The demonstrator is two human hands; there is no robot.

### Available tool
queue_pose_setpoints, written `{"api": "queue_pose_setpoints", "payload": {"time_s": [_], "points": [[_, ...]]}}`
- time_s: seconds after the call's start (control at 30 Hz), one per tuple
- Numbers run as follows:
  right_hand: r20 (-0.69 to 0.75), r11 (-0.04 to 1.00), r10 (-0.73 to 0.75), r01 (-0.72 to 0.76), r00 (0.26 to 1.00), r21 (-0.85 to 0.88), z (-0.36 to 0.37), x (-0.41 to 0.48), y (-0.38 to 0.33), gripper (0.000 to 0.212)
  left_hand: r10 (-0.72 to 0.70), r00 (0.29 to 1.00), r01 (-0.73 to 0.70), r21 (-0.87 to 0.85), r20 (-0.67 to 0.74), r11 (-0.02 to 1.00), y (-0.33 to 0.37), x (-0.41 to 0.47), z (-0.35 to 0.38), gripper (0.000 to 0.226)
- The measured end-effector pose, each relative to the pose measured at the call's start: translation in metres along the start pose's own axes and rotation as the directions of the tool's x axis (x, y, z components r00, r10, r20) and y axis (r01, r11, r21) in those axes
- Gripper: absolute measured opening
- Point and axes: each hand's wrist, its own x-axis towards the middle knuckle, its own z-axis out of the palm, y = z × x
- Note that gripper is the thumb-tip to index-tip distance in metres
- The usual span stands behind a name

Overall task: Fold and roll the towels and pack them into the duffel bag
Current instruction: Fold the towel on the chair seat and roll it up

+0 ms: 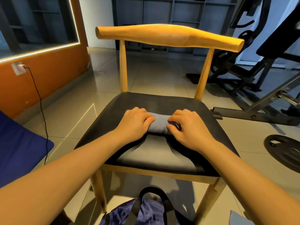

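Your left hand [136, 122] has its fingers curled over the left end of the grey towel [158, 126], thumb pressed against the near side, so that end of the roll cannot spring loose. The towel lies as a short, tight roll across the middle of the black chair seat [154, 101], between your two hands, and the flat seat gives you something firm to roll against. Your right hand [190, 129] grasps the right end the same way, fingers bent over the top and thumb pinching in front, which I judge keeps the roll even from end to end. The rolling looks close to finished; packing is not yet done. Around you, from the left: a blue cushion [21, 151] on the floor, a black cable [41, 108] hanging from a wall socket, the duffel bag [146, 211] on the floor just below the seat's front edge, and a weight plate [284, 151] to the right. The bag's black strap [152, 189] arches over its top and may block the roll going in; you cannot tell from here whether the bag is open
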Motion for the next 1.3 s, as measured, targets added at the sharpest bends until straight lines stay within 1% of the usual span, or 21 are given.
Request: {"api": "queue_pose_setpoints", "payload": {"time_s": [0.03, 0.1, 0.17, 0.2, 0.27, 0.37, 0.43, 0.53, 0.6, 0.67, 0.7, 0.73, 0.77, 0.87, 0.9, 0.97, 1.07, 1.13, 1.2, 1.27, 1.3], "points": [[0.012, 1.000, 0.029, -0.029, 1.000, 0.005, 0.003, 0.001, 0.003, 0.026, 0.013, 1.000, -0.013, -0.040, -0.015, 0.999, 0.000, 0.002, -0.001, 0.040], [0.030, 0.996, 0.084, -0.084, 0.996, 0.026, 0.011, 0.005, 0.009, 0.032, 0.105, 0.989, -0.115, -0.095, -0.102, 0.989, 0.000, 0.001, -0.003, 0.026], [0.041, 0.990, 0.125, -0.127, 0.991, 0.056, 0.016, 0.011, 0.012, 0.036, 0.203, 0.972, -0.212, -0.071, -0.119, 0.975, 0.000, -0.001, -0.003, 0.025], [0.050, 0.988, 0.139, -0.142, 0.989, 0.058, 0.017, 0.014, 0.013, 0.036, 0.209, 0.972, -0.216, -0.066, -0.103, 0.974, -0.001, 0.000, -0.002, 0.027], [0.046, 0.988, 0.147, -0.149, 0.988, 0.045, 0.016, 0.019, 0.013, 0.034, 0.160, 0.985, -0.165, -0.068, -0.072, 0.984, -0.004, 0.007, 0.003, 0.029], [-0.062, 0.995, 0.098, -0.096, 0.993, 0.031, 0.011, 0.022, 0.012, 0.023, 0.125, 0.991, -0.128, -0.059, -0.048, 0.990, -0.008, 0.018, 0.008, 0.029], [-0.045, 0.997, 0.075, -0.073, 0.996, 0.038, 0.012, 0.024, 0.014, 0.023, 0.112, 0.993, -0.113, -0.058, -0.022, 0.992, -0.010, 0.025, 0.010, 0.029], [0.001, 0.988, 0.107, -0.106, 0.994, 0.114, 0.021, 0.027, 0.021, 0.025, 0.062, 0.998, -0.059, -0.091, 0.033, 0.994, -0.011, 0.035, 0.011, 0.031], [0.021, 0.976, 0.149, -0.150, 0.989, 0.160, 0.026, 0.031, 0.027, 0.028, 0.094, 0.995, -0.096, -0.132, -0.019, 0.987, -0.012, 0.038, 0.010, 0.030], [0.047, 0.963, 0.187, -0.192, 0.981, 0.186, 0.029, 0.036, 0.031, 0.030, 0.200, 0.975, -0.208, -0.089, -0.093, 0.974, -0.011, 0.035, 0.010, 0.028], [0.059, 0.960, 0.197, -0.205, 0.979, 0.190, 0.029, 0.038, 0.031, 0.031, 0.238, 0.966, -0.245, -0.067, -0.098, 0.967, -0.011, 0.033, 0.011, 0.027], [0.065, 0.960, 0.197, -0.206, 0.978, 0.188, 0.029, 0.039, 0.031, 0.031, 0.244, 0.966, -0.250, -0.061, -0.086, 0.966, -0.011, 0.033, 0.013, 0.027], [0.058, 0.965, 0.188, -0.196, 0.980, 0.176, 0.027, 0.040, 0.030, 0.031, 0.227, 0.971, -0.231, -0.064, -0.073, 0.971, -0.010, 0.034, 0.014, 0.027], [-0.050, 0.983, 0.151, -0.144, 0.987, 0.114, 0.019, 0.039, 0.028, 0.024, 0.133, 0.991, -0.135, -0.089, -0.035, 0.987, -0.011, 0.040, 0.018, 0.032], [-0.058, 0.987, 0.136, -0.130, 0.989, 0.098, 0.017, 0.039, 0.029, 0.025, 0.101, 0.995, -0.102, -0.105, -0.013, 0.989, -0.012, 0.042, 0.018, 0.031], [-0.015, 0.987, 0.128, -0.126, 0.992, 0.103, 0.017, 0.040, 0.031, 0.025, 0.050, 0.998, -0.044, -0.138, 0.046, 0.990, -0.011, 0.045, 0.017, 0.031], [0.067, 0.958, 0.188, -0.198, 0.980, 0.208, 0.022, 0.041, 0.036, 0.026, -0.020, 0.988, 0.046, -0.172, 0.152, 0.984, -0.007, 0.053, 0.009, 0.032], [0.119, 0.932, 0.224, -0.248, 0.967, 0.264, 0.024, 0.043, 0.038, 0.028, -0.097, 0.966, 0.136, -0.148, 0.240, 0.980, -0.008, 0.062, 0.002, 0.032], [0.162, 0.907, 0.243, -0.283, 0.956, 0.310, 0.024, 0.046, 0.039, 0.028, -0.166, 0.929, 0.223, -0.143, 0.332, 0.964, -0.009, 0.072, -0.006, 0.031], [0.205, 0.895, 0.263, -0.318, 0.943, 0.314, 0.022, 0.047, 0.039, 0.026, -0.191, 0.883, 0.290, -0.178, 0.430, 0.940, -0.010, 0.080, -0.013, 0.031], [0.221, 0.900, 0.267, -0.324, 0.938, 0.290, 0.022, 0.047, 0.037, 0.024, -0.193, 0.859, 0.310, -0.180, 0.475, 0.934, -0.010, 0.084, -0.016, 0.031]]}}
